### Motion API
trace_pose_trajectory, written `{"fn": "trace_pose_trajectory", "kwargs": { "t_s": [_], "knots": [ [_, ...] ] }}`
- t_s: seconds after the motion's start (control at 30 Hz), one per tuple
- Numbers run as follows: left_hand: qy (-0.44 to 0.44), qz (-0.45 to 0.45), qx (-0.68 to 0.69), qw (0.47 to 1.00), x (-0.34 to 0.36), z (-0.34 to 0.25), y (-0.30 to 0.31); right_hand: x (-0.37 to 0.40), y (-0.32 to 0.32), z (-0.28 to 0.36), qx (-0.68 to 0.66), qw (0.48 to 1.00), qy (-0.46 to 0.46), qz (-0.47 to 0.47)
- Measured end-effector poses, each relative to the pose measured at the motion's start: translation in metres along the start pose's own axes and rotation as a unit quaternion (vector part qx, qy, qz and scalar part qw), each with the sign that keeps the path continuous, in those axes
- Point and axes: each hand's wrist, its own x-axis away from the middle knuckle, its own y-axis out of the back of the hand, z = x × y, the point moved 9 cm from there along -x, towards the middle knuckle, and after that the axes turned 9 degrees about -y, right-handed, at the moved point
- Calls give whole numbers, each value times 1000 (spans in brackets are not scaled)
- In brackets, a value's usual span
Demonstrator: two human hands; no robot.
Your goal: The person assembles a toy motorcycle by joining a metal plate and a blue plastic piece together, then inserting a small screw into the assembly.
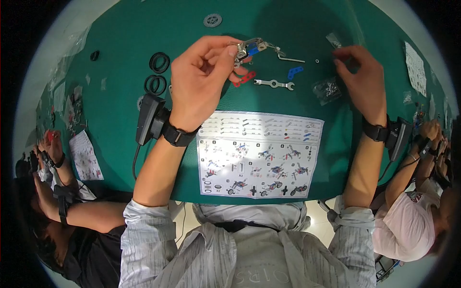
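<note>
Between the thumb and fingers of my left hand [204, 72] is a small model assembly [252, 49] of silver metal brackets with a blue piece. My right hand [361, 72] hovers at the right with thumb and index finger a little apart, nothing visible between them. Just past its fingertips lies a small clear bag [333, 40]; another clear bag of small metal parts [327, 90] lies below left of it. A hex key [292, 60], a small ring [317, 61], a blue perforated piece [296, 72], a red perforated piece [245, 78] and a flat metal wrench [274, 84] lie between the hands.
A printed instruction sheet [259, 153] lies at the table's near edge. Black rubber rings [155, 85] lie left of my left hand, and a grey spoked wheel [212, 20] at the far side. People work on both sides, one with a hand [54, 146] near a red part.
</note>
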Motion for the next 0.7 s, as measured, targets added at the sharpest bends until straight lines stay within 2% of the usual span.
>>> {"fn": "trace_pose_trajectory", "kwargs": {
  "t_s": [0.17, 0.27, 0.37, 0.47, 0.57, 0.7],
  "knots": [
    [16, 0, 6, 1000, 2, 2, -2, 2, -2, 0, 0, 997, -50, 60],
    [22, -2, 20, 1000, 2, 3, -2, 1, 12, -2, 48, 996, -71, -40],
    [17, 0, 17, 1000, 2, 4, -2, 1, 19, -2, 150, 978, 10, -143],
    [4, 10, -3, 1000, 1, 3, -2, -1, 11, -6, 117, 985, 37, -120],
    [-1, 19, 5, 1000, 1, 1, -5, -1, -1, -14, 118, 989, 24, -86],
    [0, 18, 2, 1000, 2, 2, -5, -1, -2, -14, 124, 988, 19, -84]
  ]
}}
